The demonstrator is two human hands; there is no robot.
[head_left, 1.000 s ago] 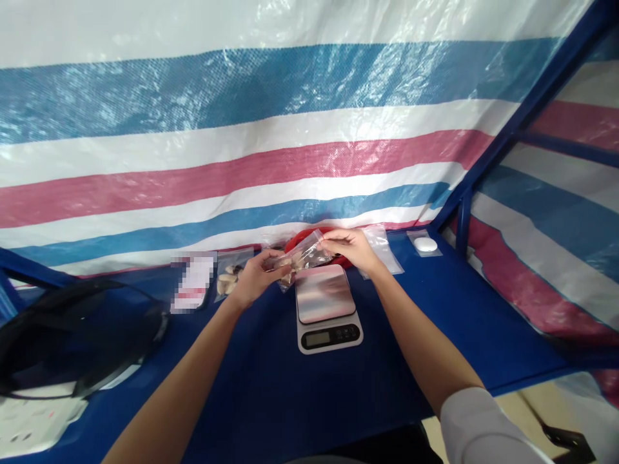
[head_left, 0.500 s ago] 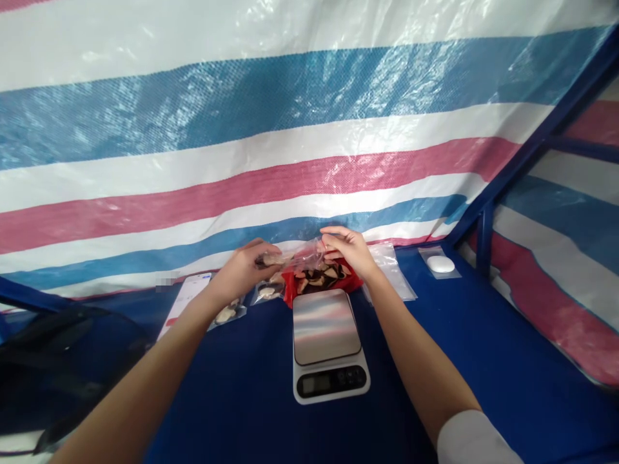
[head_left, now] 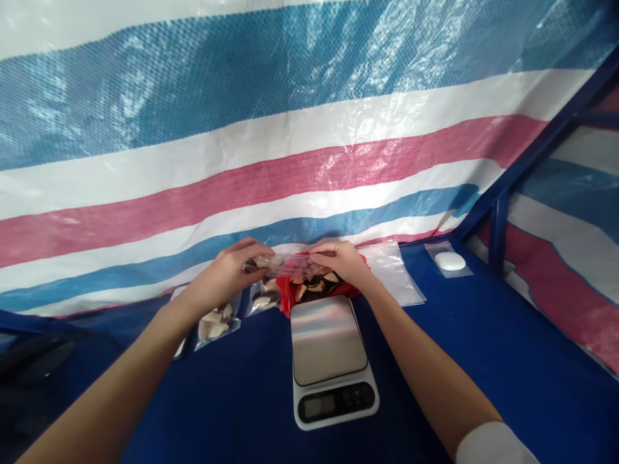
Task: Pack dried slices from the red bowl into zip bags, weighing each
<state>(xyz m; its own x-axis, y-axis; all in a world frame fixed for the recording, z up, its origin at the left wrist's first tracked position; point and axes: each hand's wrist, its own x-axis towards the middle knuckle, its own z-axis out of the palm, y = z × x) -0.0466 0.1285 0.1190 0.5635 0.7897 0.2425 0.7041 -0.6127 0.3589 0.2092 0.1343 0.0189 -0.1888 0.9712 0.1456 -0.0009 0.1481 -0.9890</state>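
My left hand [head_left: 236,265] is closed around the filled end of a clear plastic bag [head_left: 285,263] with pale and dark pieces in it. At the bag's other end, my right hand [head_left: 341,263] pinches the plastic between thumb and fingers. Both hands hold it stretched sideways over a red bag [head_left: 285,298], in which dark and cream dried slices [head_left: 316,285] lie loose. Just in front stands a white kitchen scale [head_left: 333,361] with a bare metal plate. Two clear bags of similar pieces, a nearer one [head_left: 215,325] and another [head_left: 264,301], lie below my left hand.
Flat clear plastic bags [head_left: 394,274] lie right of the red bag. Farther right, a white rounded object [head_left: 449,261] rests on a small clear bag. A phone [head_left: 180,351] is mostly hidden behind my left forearm. Striped plastic sheeting [head_left: 242,187] rises behind the blue table [head_left: 232,399].
My right hand has come lower and flatter, and the bag's plastic is now drawn out level between my hands. The view has shifted, and my left forearm now covers most of the phone.
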